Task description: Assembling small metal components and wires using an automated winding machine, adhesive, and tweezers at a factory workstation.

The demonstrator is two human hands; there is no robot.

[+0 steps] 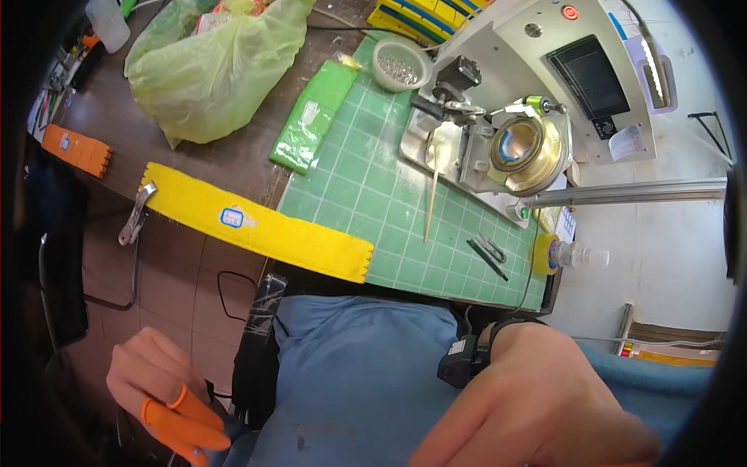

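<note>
My left hand (159,381) is at the lower left, beside my lap, with orange finger cots (183,426) on two fingers. Its fingers are curled and pressed together; a tiny shiny spot shows at their tips, too small to name. Close to the camera at the lower right is my right hand (521,397), knuckles bent and fingers folded downward. The lower edge cuts off its fingertips, so whatever they hold is hidden. A black device (461,362) is strapped at the right wrist. Both hands are off the table, near the blue clothing (358,366) over my lap.
A yellow strip (288,241) lies along the table's front edge, a clamp (138,212) at its left end. On the green mat (373,187) are a green packet (315,117), a bowl (402,66), a wooden stick (432,204) and tweezers (490,247). A machine (537,101) stands behind.
</note>
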